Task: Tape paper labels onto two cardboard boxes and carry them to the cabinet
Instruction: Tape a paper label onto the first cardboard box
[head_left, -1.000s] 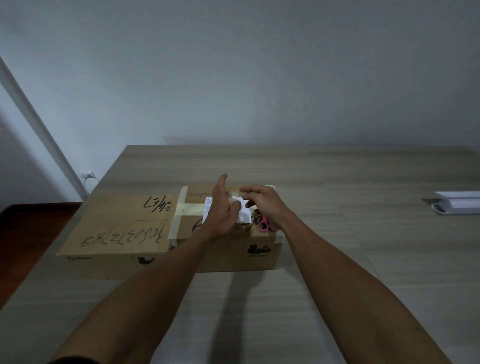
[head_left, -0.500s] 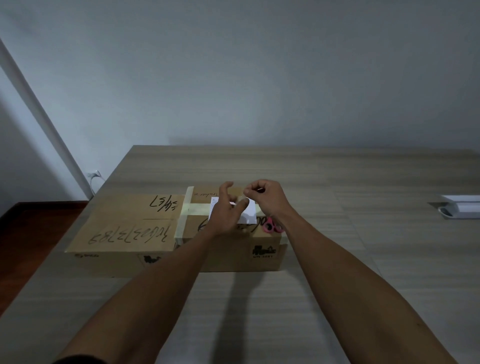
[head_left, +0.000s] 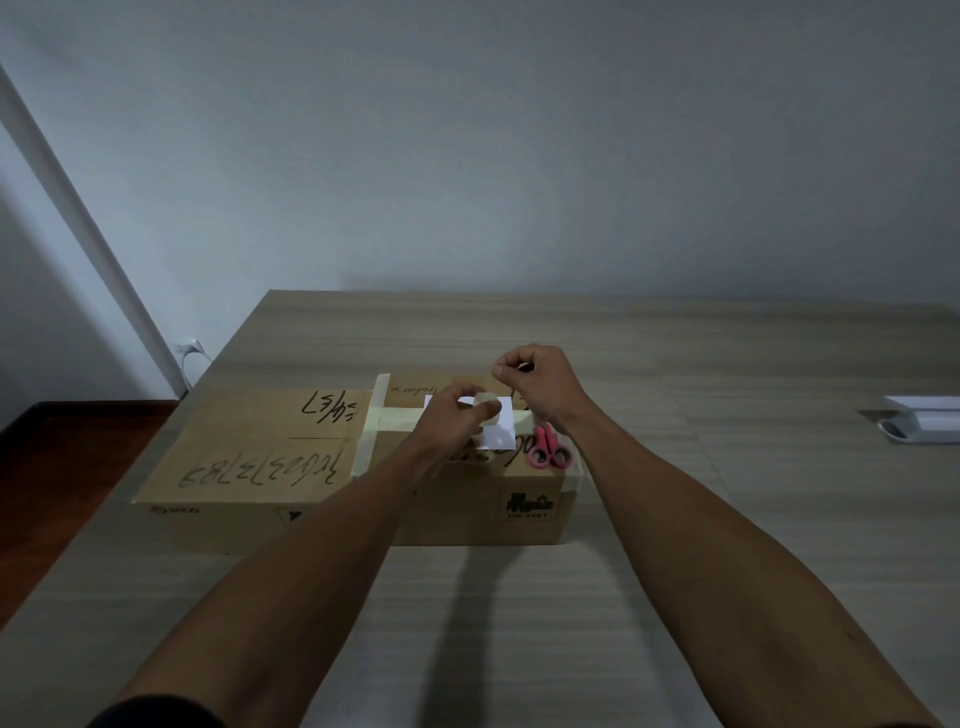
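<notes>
Wooden table (head_left: 675, 597): tape roll (head_left: 488, 406), perhaps upright, over label (head_left: 500, 432).

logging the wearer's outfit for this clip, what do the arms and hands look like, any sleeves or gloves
Both arms are bare from the wrist up past the elbow. No gloves, watch or rings show on the left hand or right hand. A dark sleeve edge shows at the bottom of the left arm; the right arm's sleeve barely shows at the frame edge.

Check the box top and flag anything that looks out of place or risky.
Pink scissors lie loose on the right box, beside the paper label, near its front right edge. They could slide off when it is carried. Nothing looks damaged.
</notes>
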